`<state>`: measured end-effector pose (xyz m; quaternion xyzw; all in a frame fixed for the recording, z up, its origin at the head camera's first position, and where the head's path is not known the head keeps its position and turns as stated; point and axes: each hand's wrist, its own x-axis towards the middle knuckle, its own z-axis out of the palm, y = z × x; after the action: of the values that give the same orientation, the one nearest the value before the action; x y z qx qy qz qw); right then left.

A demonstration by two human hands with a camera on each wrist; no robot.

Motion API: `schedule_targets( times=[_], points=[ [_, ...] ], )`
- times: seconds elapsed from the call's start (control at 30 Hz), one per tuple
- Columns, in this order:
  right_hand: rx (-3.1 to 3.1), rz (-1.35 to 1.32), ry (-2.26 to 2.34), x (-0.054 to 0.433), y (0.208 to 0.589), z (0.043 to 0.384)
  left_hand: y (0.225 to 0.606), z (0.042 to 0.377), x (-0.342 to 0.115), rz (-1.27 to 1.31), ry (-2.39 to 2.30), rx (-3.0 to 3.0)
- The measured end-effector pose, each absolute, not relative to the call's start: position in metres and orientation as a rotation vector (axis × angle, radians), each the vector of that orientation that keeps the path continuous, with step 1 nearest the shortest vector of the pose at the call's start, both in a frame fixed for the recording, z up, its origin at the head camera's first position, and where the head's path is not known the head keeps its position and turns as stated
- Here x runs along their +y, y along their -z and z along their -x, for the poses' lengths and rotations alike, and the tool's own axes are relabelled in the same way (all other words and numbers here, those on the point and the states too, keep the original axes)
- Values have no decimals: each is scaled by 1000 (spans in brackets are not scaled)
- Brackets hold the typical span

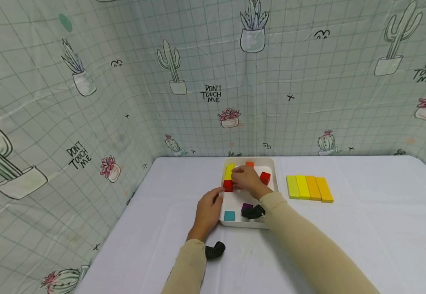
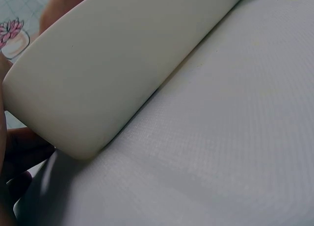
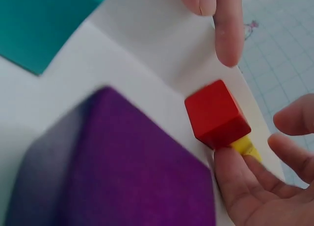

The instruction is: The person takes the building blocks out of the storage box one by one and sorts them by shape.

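Beside the tray's left wall, my left hand [image 1: 207, 210] rests against the white tray [image 1: 236, 199], with its thumb and forefinger at the rim. In the right wrist view, that forefinger [image 3: 228, 32] points straight down above a red cube [image 3: 216, 111]. My right hand [image 1: 248, 179] reaches into the tray and pinches a yellow block [image 1: 229, 171] along the left wall. Its thumb [image 3: 233, 174] lies close under the red cube, which adjoins the yellow block. The fingers partly hide that block.
Inside the tray are another red cube [image 1: 265, 178], an orange block [image 1: 249, 164], a teal block [image 1: 229, 216] and a purple cube [image 1: 247, 207]. Several yellow and orange slats [image 1: 302, 188] lie side by side to its right. A patterned cloth [image 1: 213, 61] hangs behind.
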<state>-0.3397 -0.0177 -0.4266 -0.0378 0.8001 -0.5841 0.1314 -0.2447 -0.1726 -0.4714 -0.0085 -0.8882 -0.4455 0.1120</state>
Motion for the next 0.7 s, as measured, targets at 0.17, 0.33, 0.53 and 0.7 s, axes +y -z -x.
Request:
schedule_targets(
  times=[0.17,0.33,0.53,0.7],
  points=[
    [2296,105,1681,-16,429,344,471,245,-173,25,1310,-2610],
    [2313,159,1639,-15,428,344,471,244,-173,15,1315,-2613],
    [2320,287,1540,-15,427,346,469,244,-172,28,1306,-2604],
    [2369,317,1459,-16,431,349,470,244,-172,10,1314,-2614]
  ],
)
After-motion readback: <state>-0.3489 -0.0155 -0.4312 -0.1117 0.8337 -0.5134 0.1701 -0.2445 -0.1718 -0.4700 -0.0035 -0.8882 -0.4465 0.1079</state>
